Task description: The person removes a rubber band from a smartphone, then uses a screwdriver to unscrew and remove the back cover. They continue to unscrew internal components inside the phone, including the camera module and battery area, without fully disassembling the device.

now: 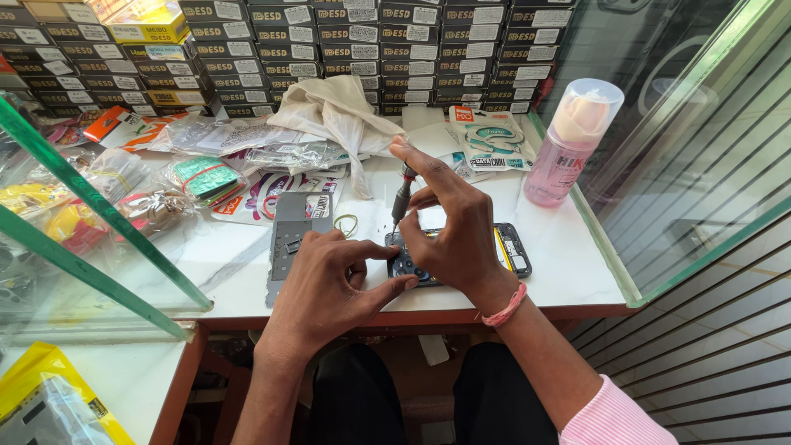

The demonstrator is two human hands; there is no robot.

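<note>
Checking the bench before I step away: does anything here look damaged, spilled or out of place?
Nothing spilled. The phone lies opened with its insides bare under the right hand, which holds a screwdriver; the left hand steadies it. The grey back panel lies detached beside it.

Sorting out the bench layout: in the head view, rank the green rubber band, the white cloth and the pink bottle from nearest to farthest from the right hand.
From the right hand:
1. green rubber band, just to its left.
2. white cloth, behind, toward the stacked boxes.
3. pink bottle, back right by the glass; nearly as near as the cloth.
</note>
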